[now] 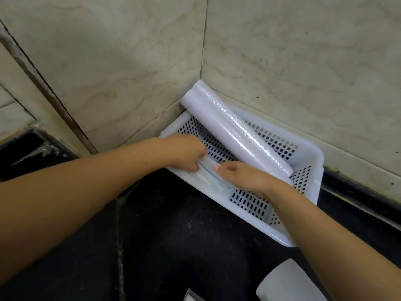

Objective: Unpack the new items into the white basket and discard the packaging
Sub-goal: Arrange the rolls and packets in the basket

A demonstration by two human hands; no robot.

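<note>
white basket (308,157) holds roll (236,129); left hand (186,152) pinches, right hand (243,177) presses flat pack (206,179); no legible writing.

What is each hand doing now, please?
Left hand: fingers curled, gripping the flat pale packet in the white basket.
Right hand: fingers straight, resting on the same packet; holds nothing.

Beige marble walls (130,51), black countertop (173,246)

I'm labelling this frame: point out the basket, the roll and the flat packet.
basket (312,161): head view, right rim.
roll (236,131): head view, mid-length.
packet (208,177): head view, strip between the hands.
</note>
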